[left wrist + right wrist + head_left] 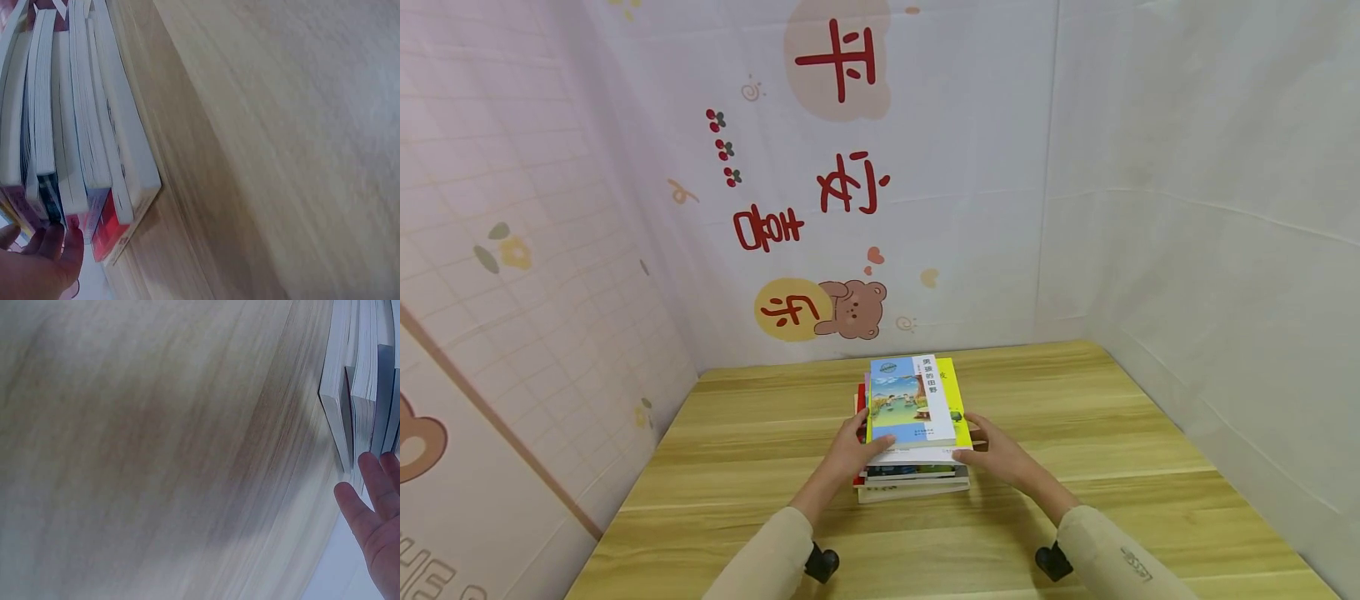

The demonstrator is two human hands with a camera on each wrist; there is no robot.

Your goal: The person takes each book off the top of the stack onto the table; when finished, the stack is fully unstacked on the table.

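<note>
A stack of several books stands on the table between the hands. Topmost lies a blue-and-white picture-cover book (898, 404), with a yellow book (951, 392) jutting out below it on the right. My left hand (850, 450) rests its thumb near the top book's front left corner, its fingertips against the left side of the stack (47, 112). On the opposite side, my right hand (997, 454) has its thumb by the yellow book's front corner. Its fingers extend fairly straight along the stack's right side in the right wrist view. A cream-coloured book (913, 493) lies at the bottom.
The wood-grain table (760, 417) extends around the stack. Behind it hangs a white printed cloth (970, 208), with more cloth walls at left and right. Dark wrist devices (822, 564) sit below both sleeves.
</note>
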